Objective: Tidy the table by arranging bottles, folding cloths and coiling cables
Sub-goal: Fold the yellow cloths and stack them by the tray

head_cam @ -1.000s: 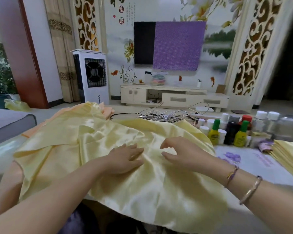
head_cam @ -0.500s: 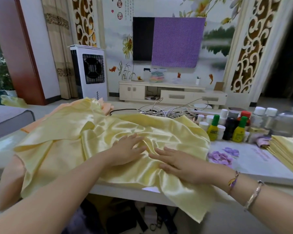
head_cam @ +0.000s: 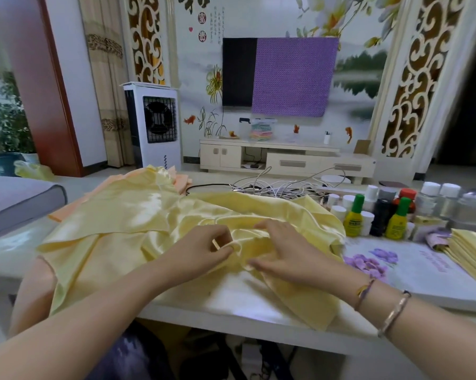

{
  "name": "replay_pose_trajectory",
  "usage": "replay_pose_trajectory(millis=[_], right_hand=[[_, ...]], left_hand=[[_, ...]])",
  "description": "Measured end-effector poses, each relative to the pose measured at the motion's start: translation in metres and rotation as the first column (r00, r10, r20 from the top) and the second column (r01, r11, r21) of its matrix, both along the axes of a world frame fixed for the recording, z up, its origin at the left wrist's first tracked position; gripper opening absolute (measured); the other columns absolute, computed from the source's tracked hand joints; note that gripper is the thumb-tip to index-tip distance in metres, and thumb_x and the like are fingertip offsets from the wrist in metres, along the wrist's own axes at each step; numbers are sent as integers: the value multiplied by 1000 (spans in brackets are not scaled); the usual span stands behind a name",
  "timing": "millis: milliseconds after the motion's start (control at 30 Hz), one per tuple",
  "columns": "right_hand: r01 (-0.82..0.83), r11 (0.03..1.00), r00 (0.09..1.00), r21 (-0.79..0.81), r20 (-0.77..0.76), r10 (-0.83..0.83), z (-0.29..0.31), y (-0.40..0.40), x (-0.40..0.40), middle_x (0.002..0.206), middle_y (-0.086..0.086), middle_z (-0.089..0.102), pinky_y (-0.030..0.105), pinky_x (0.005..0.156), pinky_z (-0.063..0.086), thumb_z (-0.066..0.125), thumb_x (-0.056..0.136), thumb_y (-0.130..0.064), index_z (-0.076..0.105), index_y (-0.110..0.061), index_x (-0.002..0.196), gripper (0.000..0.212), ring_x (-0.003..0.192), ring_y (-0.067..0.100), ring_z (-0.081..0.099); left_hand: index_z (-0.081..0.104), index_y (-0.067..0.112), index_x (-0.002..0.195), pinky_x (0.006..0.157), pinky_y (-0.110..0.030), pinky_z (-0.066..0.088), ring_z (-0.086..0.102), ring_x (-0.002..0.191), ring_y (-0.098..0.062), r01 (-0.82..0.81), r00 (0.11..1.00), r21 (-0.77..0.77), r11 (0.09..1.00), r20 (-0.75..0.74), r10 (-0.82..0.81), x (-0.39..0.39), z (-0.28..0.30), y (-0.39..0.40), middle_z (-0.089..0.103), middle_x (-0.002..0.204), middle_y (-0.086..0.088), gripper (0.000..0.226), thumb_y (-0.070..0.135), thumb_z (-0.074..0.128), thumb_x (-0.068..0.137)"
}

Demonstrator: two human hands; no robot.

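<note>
The yellow satin cloth [head_cam: 116,229] lay rumpled across the near table [head_cam: 258,319], the left hand [head_cam: 203,250] and right hand [head_cam: 283,253] pinching a central fold; light, limp and slippery, it was best gripped at hemmed corners.

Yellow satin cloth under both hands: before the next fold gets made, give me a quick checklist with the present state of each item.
1. Left hand grips the yellow satin cloth: ok, fingers pinch a bunched edge.
2. Right hand has hold of the cloth: cannot tell, fingers lie on it, a pinch is not clear.
3. Cloth lies flat for folding: not ok, it is crumpled and partly hangs over the table edge.
4. Bottles stand clear of the cloth: ok, upright beside its right edge.
5. Tangled cables kept off the cloth: cannot tell, they lie right behind it.
6. Folded stack undisturbed: ok.
</note>
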State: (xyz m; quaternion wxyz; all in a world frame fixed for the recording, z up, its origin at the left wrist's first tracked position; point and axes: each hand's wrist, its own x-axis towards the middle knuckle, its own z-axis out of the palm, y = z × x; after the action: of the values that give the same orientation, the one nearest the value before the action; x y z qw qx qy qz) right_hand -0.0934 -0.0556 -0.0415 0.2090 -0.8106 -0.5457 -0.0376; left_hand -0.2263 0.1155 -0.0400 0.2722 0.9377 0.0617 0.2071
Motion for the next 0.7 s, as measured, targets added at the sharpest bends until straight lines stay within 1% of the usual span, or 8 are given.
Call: replay_pose_trajectory(millis=[100,200,267,400,500,567,633,700], right_hand=[[78,996,997,-30,-20,-79,0,4,-22,138,-3,40,38,107,32,63,78,-58,29,-22,140,79,128,19,33],[203,977,973,-69,130,-193,-3,4,-17,130,5,43,38,94,39,59,82,-27,32,-14,133,59,121,28,41],[301,949,949,-93,128,-289,3,-2,-7,126,6,46,36,85,42,54,82,-14,36,-14,126,48,117,29,45],[437,898,899,-57,65,-434,25,-25,11,107,4,58,35,71,45,48,82,-7,53,-17,101,22,99,27,55],[453,892,890,11,64,-452,42,-36,18,85,1,56,31,56,36,45,81,-7,50,-19,78,13,87,27,55],[442,894,894,74,38,-446,54,-41,16,78,0,51,29,51,29,45,81,-6,41,-21,70,19,80,26,51],[445,885,890,135,41,-454,63,-43,14,78,2,52,30,51,28,44,79,-4,44,-16,73,13,79,27,51],[452,878,877,154,105,-470,71,-45,12,81,6,56,31,52,27,45,78,-3,51,-10,81,10,79,30,53]], left_hand=[[54,25,73,62,-27,45,54,66,-7,-10,995,-15,1000,97,12,10,7,-11,60,73,8,18,24,61,91],[55,20,79,60,-24,40,52,65,-9,-31,990,-25,999,138,34,16,15,-18,58,72,6,15,23,57,93],[56,19,83,63,-26,41,51,66,-9,-43,991,34,998,131,39,14,20,-17,57,72,5,12,24,56,94],[58,25,81,56,-20,35,42,56,-4,68,997,-12,998,24,-67,-2,31,-13,47,63,12,20,37,73,80],[53,25,74,58,-25,36,41,61,-7,87,990,109,990,-123,-74,-10,38,-6,47,69,8,24,22,76,73],[39,23,67,56,-29,32,39,62,-10,18,988,279,960,-152,25,-14,43,-5,45,70,6,29,9,64,72],[33,25,69,57,-29,31,41,70,-11,-126,972,415,901,-129,196,-20,48,-1,43,77,7,31,9,58,73],[34,27,70,57,-28,32,44,75,-13,-274,938,419,866,-82,337,-27,55,7,44,81,9,30,5,54,75]])
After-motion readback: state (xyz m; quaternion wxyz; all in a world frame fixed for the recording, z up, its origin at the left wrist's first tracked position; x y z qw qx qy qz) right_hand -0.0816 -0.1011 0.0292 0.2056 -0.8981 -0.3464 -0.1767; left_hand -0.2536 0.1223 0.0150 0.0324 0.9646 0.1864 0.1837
